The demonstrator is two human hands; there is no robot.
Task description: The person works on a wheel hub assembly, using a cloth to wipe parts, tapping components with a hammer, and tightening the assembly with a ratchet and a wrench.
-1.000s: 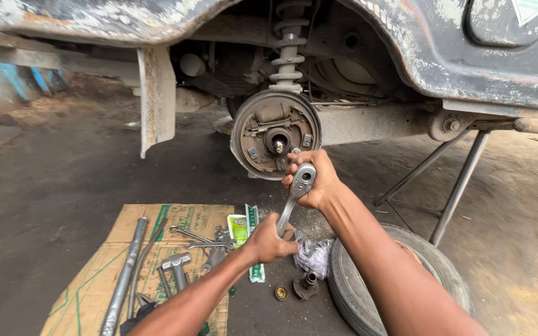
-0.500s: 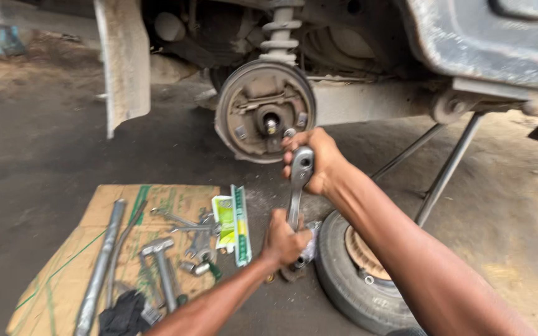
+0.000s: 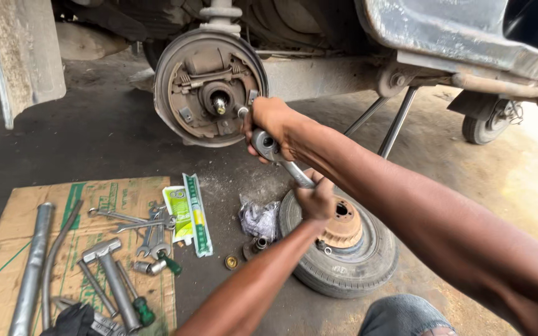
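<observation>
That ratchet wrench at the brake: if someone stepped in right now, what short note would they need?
Right hand: grips the head of the ratchet wrench, beside the bare brake assembly.
Left hand: grips the wrench's handle end.
Wheel: off, flat on the floor below.
Spare tools: on cardboard to the left.
Done: wheel and drum are off.
Left: wrench work at the brake; nothing refitted.
</observation>
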